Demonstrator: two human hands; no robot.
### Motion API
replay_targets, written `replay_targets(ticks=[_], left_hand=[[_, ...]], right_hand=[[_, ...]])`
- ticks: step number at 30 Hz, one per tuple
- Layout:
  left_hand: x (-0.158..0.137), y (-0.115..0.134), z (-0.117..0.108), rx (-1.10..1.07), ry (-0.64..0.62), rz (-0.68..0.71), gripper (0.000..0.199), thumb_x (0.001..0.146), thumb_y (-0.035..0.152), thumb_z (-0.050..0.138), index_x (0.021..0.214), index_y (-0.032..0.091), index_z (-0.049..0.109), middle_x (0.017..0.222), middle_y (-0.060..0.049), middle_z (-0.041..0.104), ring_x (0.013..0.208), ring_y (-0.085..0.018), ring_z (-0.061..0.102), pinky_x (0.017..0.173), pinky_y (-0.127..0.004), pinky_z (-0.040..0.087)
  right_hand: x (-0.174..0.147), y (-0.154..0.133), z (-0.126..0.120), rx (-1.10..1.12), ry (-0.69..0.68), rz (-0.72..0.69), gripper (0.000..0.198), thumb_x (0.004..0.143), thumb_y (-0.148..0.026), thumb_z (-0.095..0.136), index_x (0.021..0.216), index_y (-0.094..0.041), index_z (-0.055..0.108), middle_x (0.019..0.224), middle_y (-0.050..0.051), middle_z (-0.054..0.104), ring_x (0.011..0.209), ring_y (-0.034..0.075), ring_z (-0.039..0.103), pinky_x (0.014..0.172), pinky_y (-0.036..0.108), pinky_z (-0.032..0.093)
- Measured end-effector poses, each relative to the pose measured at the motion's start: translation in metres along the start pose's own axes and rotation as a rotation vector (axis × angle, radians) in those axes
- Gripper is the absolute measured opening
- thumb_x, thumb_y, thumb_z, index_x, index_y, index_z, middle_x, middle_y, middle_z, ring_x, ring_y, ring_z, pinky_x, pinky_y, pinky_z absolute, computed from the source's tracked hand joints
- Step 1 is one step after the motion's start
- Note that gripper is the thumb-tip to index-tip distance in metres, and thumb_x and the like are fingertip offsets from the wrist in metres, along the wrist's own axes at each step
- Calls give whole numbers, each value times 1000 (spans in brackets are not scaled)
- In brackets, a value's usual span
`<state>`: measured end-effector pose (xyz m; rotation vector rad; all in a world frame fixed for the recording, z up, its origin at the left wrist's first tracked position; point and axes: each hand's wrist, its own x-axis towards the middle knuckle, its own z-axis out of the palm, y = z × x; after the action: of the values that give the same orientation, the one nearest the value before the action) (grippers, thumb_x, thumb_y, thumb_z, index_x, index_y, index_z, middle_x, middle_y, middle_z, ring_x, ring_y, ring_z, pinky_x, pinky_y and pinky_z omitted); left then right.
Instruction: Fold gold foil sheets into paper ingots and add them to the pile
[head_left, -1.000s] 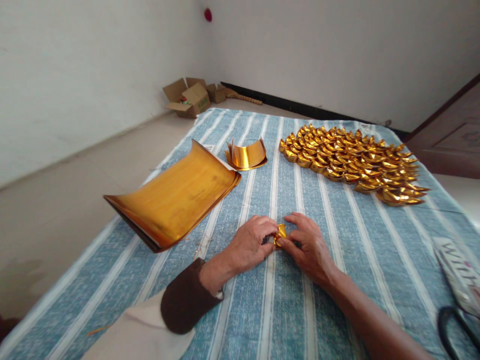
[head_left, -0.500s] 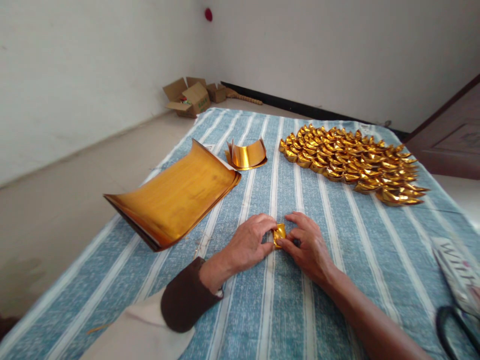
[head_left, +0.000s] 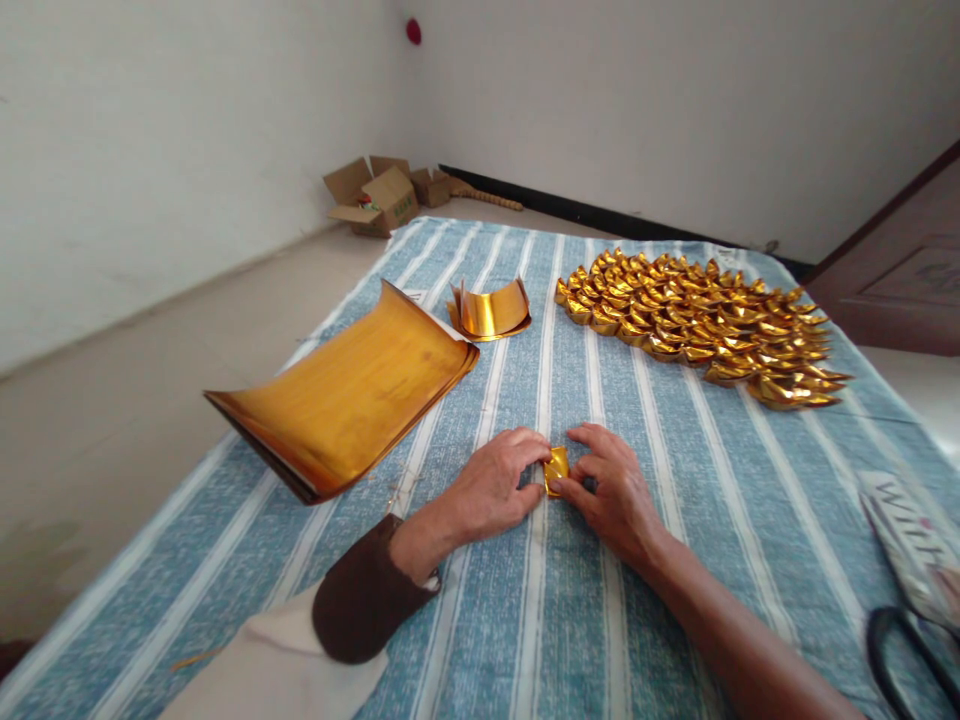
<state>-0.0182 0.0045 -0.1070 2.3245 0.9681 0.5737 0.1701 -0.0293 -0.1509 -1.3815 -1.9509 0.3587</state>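
Note:
A small folded piece of gold foil paper [head_left: 556,470] lies on the striped cloth between my hands. My left hand [head_left: 501,482] pinches its left side, with the fingertips at the upper corner and the thumb lower down. From the right, my right hand [head_left: 613,490] presses its thumb on the lower right corner, its fingers curled and the index fingertip just off the paper. Farther off stand many folded gold paper ingots [head_left: 697,325] in close rows. A short stack of curved gold paper strips [head_left: 491,310] sits beyond my left hand.
Large gold paper sheets [head_left: 345,390] lie curled at the left on the blue-and-white striped cloth [head_left: 517,400]. Black-handled scissors [head_left: 889,650] and a printed packet [head_left: 911,540] are at the right edge. An open cardboard box [head_left: 379,200] stands on the floor beyond.
The view has shifted very slightly. Both hands stay on the folded gold paper in nearly the same pose; nothing else has visibly moved.

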Motion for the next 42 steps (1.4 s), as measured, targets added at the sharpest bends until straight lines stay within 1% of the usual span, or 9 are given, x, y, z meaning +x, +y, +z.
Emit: replay_targets(ticks=[4, 8, 15, 21, 28, 31, 34, 39, 42], left_hand=[[1, -1, 2, -18, 11, -31, 17, 83, 14, 59, 99, 17, 64, 105, -8, 66, 100, -22, 60, 92, -38, 49], [3, 0, 4, -39, 15, -64, 13, 86, 14, 57, 95, 19, 64, 101, -5, 66, 98, -20, 60, 90, -36, 48], [6, 1, 10, -35, 77, -85, 8, 85, 13, 59, 87, 19, 64, 93, -2, 66, 93, -19, 60, 86, -35, 48], [6, 0, 7, -55, 52, -68, 11, 86, 12, 55, 89, 18, 64, 96, -4, 66, 95, -18, 60, 88, -35, 48], [3, -1, 4, -62, 31, -76, 20, 78, 8, 61, 94, 18, 62, 102, -5, 65, 100, -20, 59, 91, -36, 47], [3, 0, 4, -60, 24, -81, 18, 79, 16, 67, 96, 17, 62, 102, -6, 65, 99, -21, 59, 90, -37, 47], [3, 0, 4, -68, 12, -82, 19, 80, 27, 70, 94, 19, 61, 101, -4, 65, 98, -21, 59, 89, -36, 48], [4, 1, 3, -59, 4, -97, 18, 76, 22, 72, 90, 19, 60, 101, -3, 65, 98, -21, 59, 89, -36, 47], [5, 2, 4, -52, 5, -102, 20, 75, 21, 74, 88, 19, 60, 99, -3, 65, 97, -20, 59, 88, -35, 47]], right_hand=[[1, -2, -2, -11, -34, 20, 22, 75, -25, 76, 60, -20, 61, 119, 11, 64, 121, 32, 50, 99, 54, 39], [3, -5, -4, -19, -58, 32, 21, 75, -26, 75, 61, -19, 62, 119, 11, 64, 121, 32, 50, 100, 53, 39], [4, -6, -6, -15, -51, 31, 24, 77, -27, 73, 59, -20, 60, 117, 10, 65, 120, 31, 51, 100, 52, 39], [3, -3, -5, -4, -47, 14, 20, 79, -27, 71, 63, -20, 62, 117, 9, 65, 120, 31, 51, 100, 53, 39], [2, 1, -6, 45, -53, 5, 20, 82, -31, 68, 65, -22, 62, 118, 8, 64, 121, 30, 51, 101, 53, 38], [2, 2, -7, 62, -68, 10, 20, 82, -31, 67, 65, -22, 62, 119, 8, 64, 121, 30, 50, 101, 54, 37], [2, 2, -11, 81, -94, 10, 19, 83, -31, 66, 67, -22, 63, 120, 9, 63, 123, 31, 49, 102, 55, 36], [2, 4, -21, 93, -187, -16, 6, 79, -29, 70, 79, -23, 70, 127, 10, 57, 127, 33, 46, 104, 58, 35], [1, 4, -25, 81, -218, -53, 7, 77, -27, 73, 84, -25, 73, 129, 11, 55, 128, 34, 43, 104, 59, 34]])
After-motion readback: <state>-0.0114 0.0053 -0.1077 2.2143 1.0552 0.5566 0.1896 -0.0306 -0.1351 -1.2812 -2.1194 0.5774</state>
